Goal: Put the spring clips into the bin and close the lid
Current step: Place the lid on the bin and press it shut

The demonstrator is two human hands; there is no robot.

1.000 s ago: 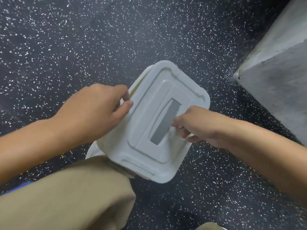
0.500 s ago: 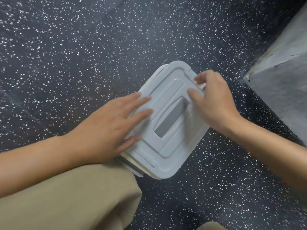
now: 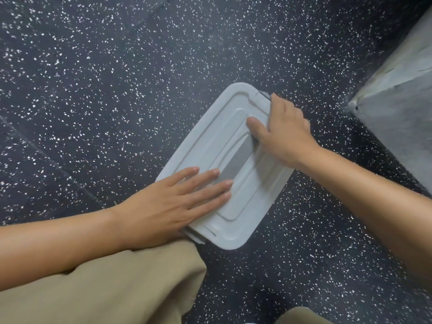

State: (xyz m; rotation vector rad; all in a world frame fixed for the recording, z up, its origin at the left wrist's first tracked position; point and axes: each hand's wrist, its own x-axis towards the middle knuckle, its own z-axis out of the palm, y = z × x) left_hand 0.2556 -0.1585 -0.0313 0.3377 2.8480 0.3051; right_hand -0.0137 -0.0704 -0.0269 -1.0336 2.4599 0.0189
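A pale grey lid with a darker grey recessed strip lies flat over the bin on the speckled floor. The bin is almost wholly hidden; only a sliver of its rim shows at the near corner. My left hand rests palm down on the lid's near left part, fingers spread and flat. My right hand grips the lid's far right edge, thumb on top and fingers curled over the rim. No spring clips are visible.
Dark speckled floor surrounds the bin. A grey concrete block stands at the right. My knee in tan trousers fills the lower left, touching the bin's near corner.
The lid has dropped flat onto the bin. My left hand slid down and flattened on the near part; my right hand moved to the far right edge and curled over it.
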